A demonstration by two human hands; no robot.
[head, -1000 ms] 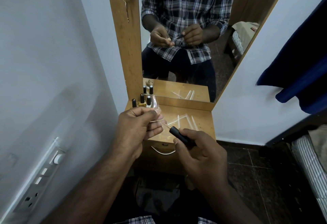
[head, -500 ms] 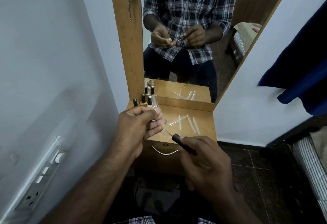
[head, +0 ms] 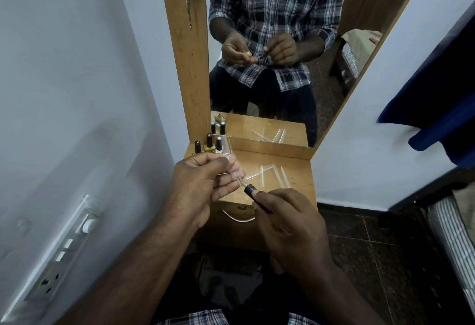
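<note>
My left hand (head: 198,191) is up in front of the small wooden table (head: 299,170). Its thumb and fingers are curled and pinch a thin clear strip (head: 237,178). The strip sticks out from my fingertips and slants down toward my other hand. My right hand (head: 290,224) is a bit lower and closer to me. Its fingers are curled round a black cap (head: 253,194), and I hold it like a pen. The front end of the cap points up at the strip and sits just beside the low end of it. The brush at the tip is too small for me to see well, so I cannot tell if it touches the strip. Both hands hang in the air above the front edge of the table, over the drawer handle (head: 237,218). More clear strips (head: 267,174) lie flat on the table top, past my hands. Three little bottles (head: 209,143) with black tops stand in the back left corner of the table, close to my left hand. A tall mirror (head: 331,88) stands behind the table and shows my hands from the other side. A key (head: 189,14) hangs from a lock on the wooden frame beside the mirror. A white switch board (head: 61,252) is on the wall to my left. A dark blue cloth (head: 442,109) hangs on my right.
</note>
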